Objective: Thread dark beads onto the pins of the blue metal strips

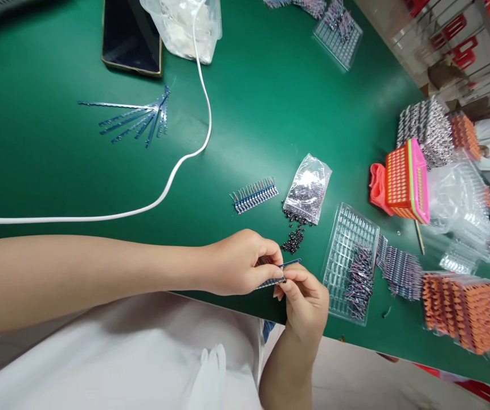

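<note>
Near the front edge of the green table, my left hand point(245, 265) is closed around a strip of small circuit boards with thin wires point(269, 282), partly covered by its fingers. My right hand point(307, 296) meets it at the strip's end, thumb and fingers pinched together. What lies in that pinch is too small to make out. A thin blue bar point(292, 262) sticks out above the fingertips. Just beyond the hands lie loose small dark beads point(293, 241), spilling from a clear plastic bag point(311, 185). A second wired board strip point(254, 195) rests to the left of the bag.
To the right are a clear tray point(334, 273) with wired parts, more board strips point(401, 273), stacked orange parts point(462, 310) and an orange-and-pink basket point(403, 179). Farther left lie a white cable point(176, 171), a phone point(131, 37) and blue offcut strips point(142, 117).
</note>
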`<state>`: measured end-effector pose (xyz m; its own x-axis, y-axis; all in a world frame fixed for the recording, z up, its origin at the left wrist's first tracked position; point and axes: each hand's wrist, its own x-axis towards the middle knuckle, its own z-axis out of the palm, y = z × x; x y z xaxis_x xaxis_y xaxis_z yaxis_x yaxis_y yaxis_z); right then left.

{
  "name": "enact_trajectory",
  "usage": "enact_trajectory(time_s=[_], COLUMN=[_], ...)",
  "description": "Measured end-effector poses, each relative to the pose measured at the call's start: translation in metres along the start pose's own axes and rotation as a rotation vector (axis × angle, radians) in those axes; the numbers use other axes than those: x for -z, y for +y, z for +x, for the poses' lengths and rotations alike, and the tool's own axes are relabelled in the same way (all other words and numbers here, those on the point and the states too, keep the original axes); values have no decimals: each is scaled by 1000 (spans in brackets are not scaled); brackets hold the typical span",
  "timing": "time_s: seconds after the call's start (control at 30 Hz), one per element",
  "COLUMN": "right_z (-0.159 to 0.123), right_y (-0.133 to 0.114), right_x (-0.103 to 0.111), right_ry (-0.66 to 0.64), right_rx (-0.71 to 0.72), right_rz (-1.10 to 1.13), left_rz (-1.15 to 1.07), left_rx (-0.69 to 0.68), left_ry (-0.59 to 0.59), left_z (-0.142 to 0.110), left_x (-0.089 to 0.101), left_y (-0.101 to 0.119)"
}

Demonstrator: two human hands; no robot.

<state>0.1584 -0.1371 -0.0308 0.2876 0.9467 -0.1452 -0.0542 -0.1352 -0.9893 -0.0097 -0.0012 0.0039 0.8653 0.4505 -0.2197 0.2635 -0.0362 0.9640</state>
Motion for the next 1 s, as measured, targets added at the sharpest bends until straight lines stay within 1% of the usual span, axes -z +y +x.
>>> enact_trajectory(time_s=[0.13, 0.3, 0.47, 0.6, 1.0], right_z=[0, 0, 1, 2, 2], right_y=[3, 3, 1, 1, 1], right_x=[1, 3, 3, 2, 2], right_ry=[-23, -18, -37, -42, -36], right_rx=[14, 1, -19, -7, -21], right_rz=[11, -37, -16, 8, -10], left_rz=[50, 76, 68, 67, 33], left_rx=[-19, -26, -18, 4, 28], left_ry=[2, 4, -13, -18, -31], left_z=[0, 0, 0, 0, 0], left_x=[0, -1, -2, -3, -3], left_y=[0, 0, 0, 0, 0])
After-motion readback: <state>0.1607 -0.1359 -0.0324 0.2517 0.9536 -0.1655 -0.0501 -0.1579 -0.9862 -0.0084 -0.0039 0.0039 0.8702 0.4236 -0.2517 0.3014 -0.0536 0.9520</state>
